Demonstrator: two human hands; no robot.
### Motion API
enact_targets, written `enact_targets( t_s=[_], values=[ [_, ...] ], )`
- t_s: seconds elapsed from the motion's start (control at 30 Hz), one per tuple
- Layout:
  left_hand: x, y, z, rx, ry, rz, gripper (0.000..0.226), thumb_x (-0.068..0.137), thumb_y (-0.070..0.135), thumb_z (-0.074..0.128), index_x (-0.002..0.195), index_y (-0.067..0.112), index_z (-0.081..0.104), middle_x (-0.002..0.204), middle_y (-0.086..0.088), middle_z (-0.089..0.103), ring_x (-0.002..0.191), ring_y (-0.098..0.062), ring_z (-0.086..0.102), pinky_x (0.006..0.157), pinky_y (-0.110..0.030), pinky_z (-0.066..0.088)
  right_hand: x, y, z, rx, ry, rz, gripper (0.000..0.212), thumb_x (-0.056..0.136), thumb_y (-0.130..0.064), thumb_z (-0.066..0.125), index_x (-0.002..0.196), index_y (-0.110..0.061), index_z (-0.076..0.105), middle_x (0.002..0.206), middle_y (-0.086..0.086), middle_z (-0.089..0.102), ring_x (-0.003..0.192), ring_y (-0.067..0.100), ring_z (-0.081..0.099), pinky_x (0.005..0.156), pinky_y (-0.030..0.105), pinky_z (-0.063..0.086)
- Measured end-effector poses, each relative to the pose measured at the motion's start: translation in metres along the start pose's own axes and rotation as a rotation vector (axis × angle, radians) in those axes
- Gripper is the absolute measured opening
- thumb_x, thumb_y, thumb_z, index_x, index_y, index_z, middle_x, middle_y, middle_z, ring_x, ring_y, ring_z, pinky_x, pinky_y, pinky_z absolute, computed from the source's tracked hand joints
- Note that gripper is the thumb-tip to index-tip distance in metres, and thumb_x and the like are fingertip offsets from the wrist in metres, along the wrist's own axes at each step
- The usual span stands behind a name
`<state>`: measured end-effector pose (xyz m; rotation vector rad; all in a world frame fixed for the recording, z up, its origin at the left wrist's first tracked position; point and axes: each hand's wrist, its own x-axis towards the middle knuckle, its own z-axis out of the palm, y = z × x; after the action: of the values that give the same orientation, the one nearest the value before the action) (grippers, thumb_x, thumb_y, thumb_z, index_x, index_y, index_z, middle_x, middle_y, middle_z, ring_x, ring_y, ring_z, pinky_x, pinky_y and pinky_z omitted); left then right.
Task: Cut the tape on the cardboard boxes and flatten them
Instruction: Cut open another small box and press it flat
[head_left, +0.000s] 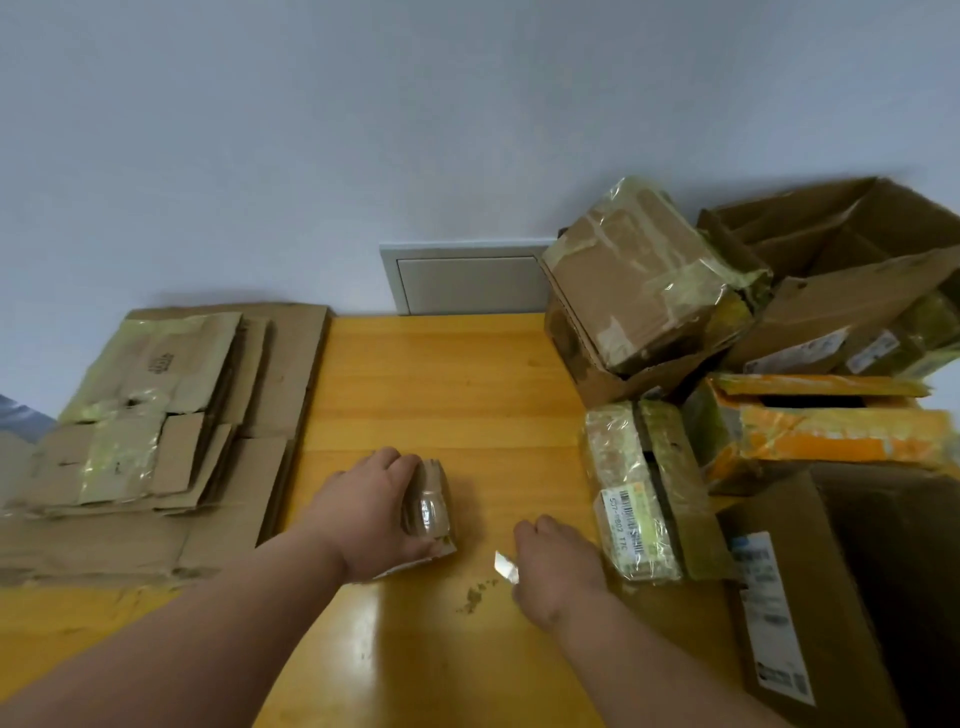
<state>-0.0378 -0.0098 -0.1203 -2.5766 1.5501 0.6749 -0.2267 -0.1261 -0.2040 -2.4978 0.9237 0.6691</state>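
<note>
Both your forearms come in from the bottom, and the grips are where it matters. Your left hand (371, 512) is curled over a small taped box (428, 506) sitting on the yellow table (441, 374), fingers wrapped over its far top edge and thumb down by the near corner, so it's pinned. Your right hand (556, 569) is closed around a small blade (505, 564), only the shiny tip poking out toward the left.

So the key thing: the box lies just left and slightly beyond the blade tip, close but not touching. Its long side looks like it runs away from you, with glossy tape wrapped over the top. I'd guess the blade has to travel left and up onto that tape, right next to your left thumb, so watch that thumb.

Some crumbs of cardboard (475, 595) sit on the table between your hands.

Further out: a stack of flattened boxes (156, 431) lies on the left, so a fair chunk looks done. On the right there's a pile still to go: a taped box with a barcode label (631, 493) just beside your right hand, an orange box (821, 426) with a gap in its top, a wrapped box (644, 280) sitting inside an open carton (618, 376), and a big open box (857, 244) at the back. What's inside that one I can't tell.
</note>
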Motion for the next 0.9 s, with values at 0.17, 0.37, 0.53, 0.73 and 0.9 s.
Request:
enact_targets(
  t_s=[0.17,0.37,0.53,0.73,0.9],
  values=[
    [0.003,-0.009,0.003,-0.024,-0.015,0.019,0.102,0.065,0.078,0.068,0.146,0.028,0.031,0.133,0.01,0.042,0.115,-0.014,0.05,0.095,-0.031,0.046,0.007,-0.002,-0.001,0.045,0.018,0.027,0.029,0.09,-0.014,0.051,0.119,-0.015,0.05,0.122,0.006,0.055,0.109,0.026,0.056,0.078,0.032,0.04],
    [0.005,-0.014,0.01,-0.056,-0.02,0.044,0.102,0.065,0.074,0.07,0.147,0.027,0.031,0.134,0.009,0.041,0.115,-0.014,0.05,0.095,-0.031,0.046,0.01,0.0,-0.002,0.18,0.134,0.046,0.019,0.092,-0.009,0.042,0.108,-0.018,0.046,0.112,0.007,0.058,0.101,0.026,0.055,0.076,0.033,0.038],
    [0.01,-0.014,0.013,-0.054,-0.027,0.048,0.105,0.064,0.074,0.072,0.148,0.026,0.032,0.136,0.008,0.042,0.117,-0.016,0.05,0.096,-0.033,0.047,0.014,-0.008,-0.007,0.53,0.218,0.08,0.012,0.102,-0.037,0.036,0.093,-0.034,0.03,0.075,-0.004,0.056,0.059,0.015,0.053,0.047,0.029,0.033],
    [0.011,-0.013,0.015,-0.064,-0.028,0.037,0.102,0.063,0.075,0.072,0.146,0.027,0.036,0.132,0.009,0.044,0.114,-0.017,0.051,0.094,-0.036,0.049,0.014,-0.02,-0.022,0.904,0.129,-0.007,0.008,0.102,-0.033,0.044,0.097,-0.031,0.038,0.069,-0.005,0.047,0.045,0.003,0.04,0.037,0.016,0.028],
    [0.011,-0.014,0.019,-0.075,-0.011,0.054,0.102,0.063,0.074,0.073,0.145,0.024,0.039,0.129,0.008,0.047,0.112,-0.017,0.052,0.093,-0.036,0.049,0.012,-0.031,-0.023,0.88,0.183,-0.036,0.019,0.1,-0.032,0.05,0.118,-0.029,0.045,0.098,-0.014,0.054,0.079,0.008,0.053,0.072,0.032,0.048]
  ],
)
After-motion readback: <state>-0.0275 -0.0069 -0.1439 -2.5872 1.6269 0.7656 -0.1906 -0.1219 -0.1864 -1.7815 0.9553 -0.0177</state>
